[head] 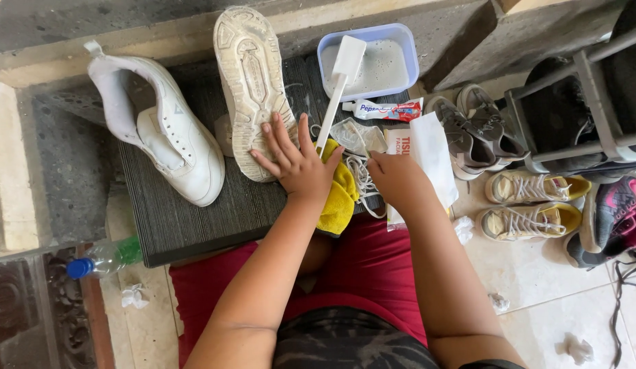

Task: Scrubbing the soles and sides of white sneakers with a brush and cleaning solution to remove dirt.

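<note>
My left hand [295,161] lies flat with fingers spread on the heel of a white sneaker [252,82] turned sole-up on a dark mat [195,219]. A yellow cloth [340,198] sits under my left wrist. My right hand [397,179] is closed over white shoelaces [361,179] beside a tissue pack [430,154]. A second white sneaker [169,130] lies on its side to the left. A white brush [340,75] leans from a blue tub [393,42] of soapy water.
A toothpaste tube [386,109] lies below the tub. Grey shoes [475,133], yellow-soled sneakers [530,205] and a pink shoe [615,212] crowd the right by a metal rack [591,102]. A plastic bottle [102,258] lies at left. Crumpled tissues [134,296] dot the tiled floor.
</note>
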